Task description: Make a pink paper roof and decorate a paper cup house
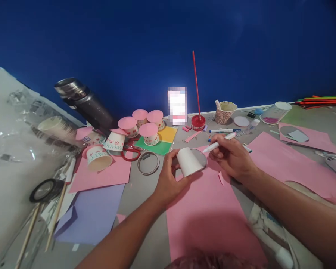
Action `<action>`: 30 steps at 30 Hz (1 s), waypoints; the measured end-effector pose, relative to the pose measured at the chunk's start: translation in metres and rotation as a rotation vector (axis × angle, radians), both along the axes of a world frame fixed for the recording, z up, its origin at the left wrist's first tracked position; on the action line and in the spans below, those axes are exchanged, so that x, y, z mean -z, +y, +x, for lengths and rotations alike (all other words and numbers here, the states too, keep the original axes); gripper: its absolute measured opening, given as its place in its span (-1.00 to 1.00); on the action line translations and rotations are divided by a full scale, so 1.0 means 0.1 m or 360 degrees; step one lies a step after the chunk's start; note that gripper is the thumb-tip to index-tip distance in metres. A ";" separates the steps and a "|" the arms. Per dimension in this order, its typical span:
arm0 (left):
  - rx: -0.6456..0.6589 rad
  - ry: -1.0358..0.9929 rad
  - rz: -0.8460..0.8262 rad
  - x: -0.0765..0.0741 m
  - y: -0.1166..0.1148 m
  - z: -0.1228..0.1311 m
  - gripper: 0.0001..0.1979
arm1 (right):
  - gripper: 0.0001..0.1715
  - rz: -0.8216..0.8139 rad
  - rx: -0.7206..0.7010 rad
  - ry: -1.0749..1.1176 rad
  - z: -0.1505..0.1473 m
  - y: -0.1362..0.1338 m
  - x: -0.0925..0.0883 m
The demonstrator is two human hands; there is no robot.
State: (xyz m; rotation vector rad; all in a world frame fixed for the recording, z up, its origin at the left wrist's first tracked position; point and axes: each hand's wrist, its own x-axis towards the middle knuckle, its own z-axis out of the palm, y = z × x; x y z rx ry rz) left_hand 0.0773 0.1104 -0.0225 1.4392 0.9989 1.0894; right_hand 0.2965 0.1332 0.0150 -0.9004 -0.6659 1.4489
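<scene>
My left hand (170, 175) grips a plain white paper cup (188, 162), tipped on its side over a large pink paper sheet (204, 216). In my right hand (232, 155) is a white marker (220, 142), its tip pointing left toward the cup's rim without clearly touching it. A round hole in the pink sheet, or a grey disc, shows behind the cup; I cannot tell which. To the left stand several decorated paper cups (151, 139) with pink round tops. One decorated cup (100, 158) lies on its side.
Red-handled scissors (131, 154) and a tape ring (148, 163) lie left of my left hand. Behind are a red pot (198, 122) with a tall stick, a patterned cup (225, 113) and a lit phone screen (177, 106). A dark flask (86, 106) leans at left; purple paper (92, 213) lies nearby.
</scene>
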 end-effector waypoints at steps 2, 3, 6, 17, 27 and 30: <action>0.0025 0.0039 0.0001 0.03 0.00 -0.01 -0.20 | -0.59 0.0032 0.0057 -0.0036 0.02 0.01 -0.17; 0.0049 0.0044 -0.0008 0.04 0.00 -0.02 -0.19 | -0.59 0.0047 0.0076 -0.0045 0.02 0.00 -0.26; 0.0129 0.0008 -0.0032 0.00 -0.01 -0.01 -0.21 | -0.62 0.0091 0.0092 -0.0125 0.03 -0.10 -0.49; 0.0144 -0.0017 -0.0071 -0.01 0.05 -0.02 -0.22 | -0.58 0.0176 0.0266 -0.0476 0.02 -0.60 0.05; 0.0259 0.0097 -0.0066 0.07 0.10 -0.04 -0.22 | -0.42 0.0341 0.0202 -0.0798 0.17 -0.47 0.04; 0.0299 0.0129 -0.0053 0.05 0.18 -0.06 -0.23 | -0.40 0.0368 0.0282 -0.0818 0.21 -0.42 0.09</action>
